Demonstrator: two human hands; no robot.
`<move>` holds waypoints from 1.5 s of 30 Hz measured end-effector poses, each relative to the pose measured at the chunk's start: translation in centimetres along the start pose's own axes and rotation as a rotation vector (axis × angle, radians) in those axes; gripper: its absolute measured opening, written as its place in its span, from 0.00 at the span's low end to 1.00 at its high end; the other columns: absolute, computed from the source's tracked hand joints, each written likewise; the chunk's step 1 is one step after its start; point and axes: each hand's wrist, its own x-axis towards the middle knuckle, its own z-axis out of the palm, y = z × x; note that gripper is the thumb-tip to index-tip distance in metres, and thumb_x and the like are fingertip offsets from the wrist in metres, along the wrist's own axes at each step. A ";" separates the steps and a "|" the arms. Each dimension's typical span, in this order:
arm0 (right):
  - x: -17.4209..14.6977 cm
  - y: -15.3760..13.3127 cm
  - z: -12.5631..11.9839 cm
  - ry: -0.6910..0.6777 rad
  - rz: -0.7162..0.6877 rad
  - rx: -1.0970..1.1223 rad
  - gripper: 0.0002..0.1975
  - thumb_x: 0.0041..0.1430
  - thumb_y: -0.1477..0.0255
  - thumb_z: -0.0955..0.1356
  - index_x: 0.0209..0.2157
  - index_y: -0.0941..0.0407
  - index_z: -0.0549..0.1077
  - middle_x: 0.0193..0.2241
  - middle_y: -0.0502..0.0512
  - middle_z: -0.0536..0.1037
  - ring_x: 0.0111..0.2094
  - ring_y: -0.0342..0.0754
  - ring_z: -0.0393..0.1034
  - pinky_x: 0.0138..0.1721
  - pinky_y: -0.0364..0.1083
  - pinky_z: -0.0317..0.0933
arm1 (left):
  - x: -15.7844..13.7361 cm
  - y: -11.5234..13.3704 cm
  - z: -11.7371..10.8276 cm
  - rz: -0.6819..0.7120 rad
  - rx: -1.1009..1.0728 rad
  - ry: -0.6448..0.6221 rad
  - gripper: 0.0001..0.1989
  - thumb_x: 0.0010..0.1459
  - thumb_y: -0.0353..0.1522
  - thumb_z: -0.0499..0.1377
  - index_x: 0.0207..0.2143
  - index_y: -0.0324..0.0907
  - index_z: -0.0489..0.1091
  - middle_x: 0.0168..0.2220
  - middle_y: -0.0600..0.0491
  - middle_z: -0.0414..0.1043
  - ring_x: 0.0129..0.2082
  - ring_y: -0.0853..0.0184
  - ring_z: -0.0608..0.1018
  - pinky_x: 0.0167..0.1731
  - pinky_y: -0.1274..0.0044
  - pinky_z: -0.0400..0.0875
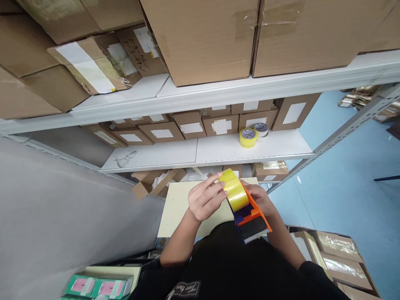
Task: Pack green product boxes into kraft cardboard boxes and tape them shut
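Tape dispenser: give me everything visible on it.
The tape dispenser looks plastic, orange on one side and dark blue on the other. A wide, glossy yellow tape roll sits between its sides. Near the end closest to the person's black shirt are a dark pad and a toothed edge. It is held tilted, the left hand touching the roll, the right hand at the orange side, its fingers mostly hidden.

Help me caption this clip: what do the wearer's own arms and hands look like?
The left hand is ungloved, as is what shows of the right hand. Both forearms are bare below black sleeves. The black top bears a patch with white lettering and a dashed border.
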 end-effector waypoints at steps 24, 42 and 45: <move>-0.5 -0.5 -0.1 -0.069 -0.054 -0.100 0.17 0.58 0.51 0.76 0.32 0.51 0.79 0.34 0.56 0.83 0.43 0.57 0.78 0.54 0.57 0.69 | -0.2 1.0 -1.7 0.104 0.070 -0.058 0.12 0.60 0.23 0.66 0.41 0.50 0.77 0.41 0.54 0.83 0.45 0.62 0.85 0.39 0.73 0.83; 0.4 -0.7 -0.2 -0.126 -0.254 -0.120 0.12 0.65 0.59 0.74 0.33 0.51 0.80 0.32 0.55 0.85 0.43 0.54 0.80 0.62 0.58 0.65 | 2.4 -1.0 -1.2 -0.774 -0.414 -0.226 0.26 0.62 0.31 0.60 0.63 0.45 0.69 0.57 0.43 0.75 0.53 0.57 0.78 0.48 0.67 0.76; 0.4 -0.7 -0.5 -0.125 -0.224 -0.132 0.12 0.65 0.58 0.73 0.32 0.51 0.80 0.31 0.56 0.84 0.45 0.55 0.80 0.62 0.59 0.65 | 2.6 -1.9 -1.0 -0.927 -0.609 -0.299 0.16 0.69 0.38 0.56 0.53 0.43 0.79 0.52 0.43 0.80 0.53 0.56 0.80 0.49 0.67 0.76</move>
